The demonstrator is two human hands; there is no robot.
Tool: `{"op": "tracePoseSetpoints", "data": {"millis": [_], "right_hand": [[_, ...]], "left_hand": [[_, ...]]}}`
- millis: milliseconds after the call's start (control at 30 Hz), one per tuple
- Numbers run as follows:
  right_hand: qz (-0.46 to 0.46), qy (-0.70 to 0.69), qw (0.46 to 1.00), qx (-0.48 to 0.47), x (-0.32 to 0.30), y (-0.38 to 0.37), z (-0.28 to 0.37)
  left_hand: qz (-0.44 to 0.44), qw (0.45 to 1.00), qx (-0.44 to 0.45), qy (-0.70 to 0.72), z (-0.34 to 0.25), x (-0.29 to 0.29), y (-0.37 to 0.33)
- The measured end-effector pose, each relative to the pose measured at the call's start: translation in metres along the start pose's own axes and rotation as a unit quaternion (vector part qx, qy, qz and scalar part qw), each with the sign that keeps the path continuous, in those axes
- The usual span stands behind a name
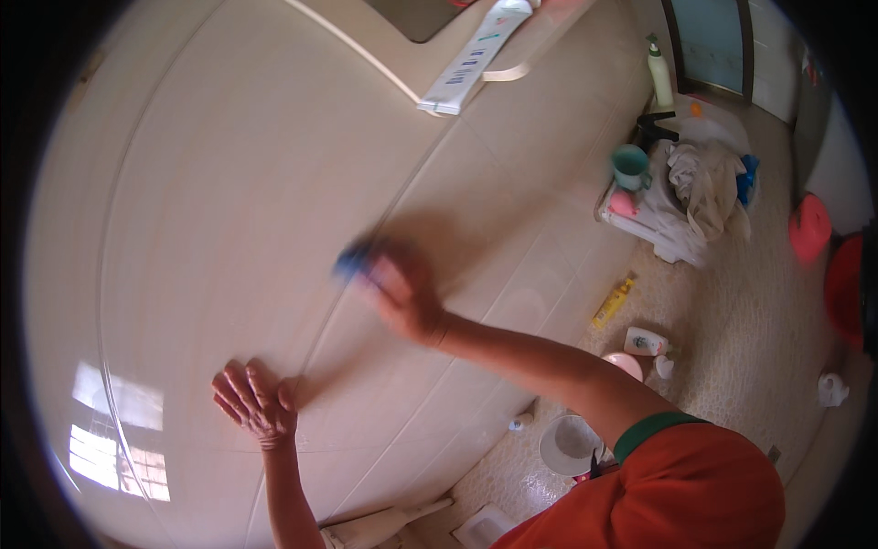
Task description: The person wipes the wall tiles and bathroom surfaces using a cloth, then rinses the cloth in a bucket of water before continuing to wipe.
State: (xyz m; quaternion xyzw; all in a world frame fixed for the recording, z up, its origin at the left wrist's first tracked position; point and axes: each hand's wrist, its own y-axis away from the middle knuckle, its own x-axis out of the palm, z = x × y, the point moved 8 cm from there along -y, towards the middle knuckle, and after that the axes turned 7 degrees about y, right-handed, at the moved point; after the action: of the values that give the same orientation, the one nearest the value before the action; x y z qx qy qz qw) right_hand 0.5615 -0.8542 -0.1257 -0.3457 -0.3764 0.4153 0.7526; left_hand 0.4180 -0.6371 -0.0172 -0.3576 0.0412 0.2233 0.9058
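Note:
Both bare hands are at a beige tiled wall (219, 183) with thin grout lines. My right hand (402, 291) grips a small blue thing (355, 263) against the tiles, over a grout line. Motion smears it, so whether it is a sponge or a cloth I cannot tell. Lower and to the left, my left hand (254, 403) rests flat on the wall, fingers stretched out and holding nothing. Above them, a white toothpaste tube (471, 69) lies on the edge of a cream mirror shelf (512, 66).
At the right, a stand (672, 242) bears a green mug (631, 166), crumpled cloths (709, 188) and a pump bottle (659, 75). On the floor are a yellow bottle (613, 303), a white bottle (646, 341) and a bucket (546, 448). Red basins (810, 227) stand far right.

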Motion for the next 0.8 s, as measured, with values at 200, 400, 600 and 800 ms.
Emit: {"op": "tracePoseSetpoints", "data": {"millis": [200, 400, 600, 800], "right_hand": [[0.046, 0.014, 0.997, -0.056, -0.051, -0.027, -0.007], [-0.182, 0.279, 0.926, 0.179, -0.178, -0.009, -0.203], [-0.217, 0.268, 0.911, 0.224, -0.161, 0.005, -0.206], [-0.083, 0.190, 0.977, 0.050, -0.104, -0.075, -0.099]], "left_hand": [[0.018, 0.999, 0.040, -0.019, -0.001, -0.013, 0.013], [0.002, 0.998, 0.057, -0.022, -0.017, 0.001, -0.008], [0.009, 0.998, 0.061, -0.020, -0.018, 0.005, -0.006], [0.032, 0.997, 0.057, -0.031, -0.012, 0.013, -0.004]]}}
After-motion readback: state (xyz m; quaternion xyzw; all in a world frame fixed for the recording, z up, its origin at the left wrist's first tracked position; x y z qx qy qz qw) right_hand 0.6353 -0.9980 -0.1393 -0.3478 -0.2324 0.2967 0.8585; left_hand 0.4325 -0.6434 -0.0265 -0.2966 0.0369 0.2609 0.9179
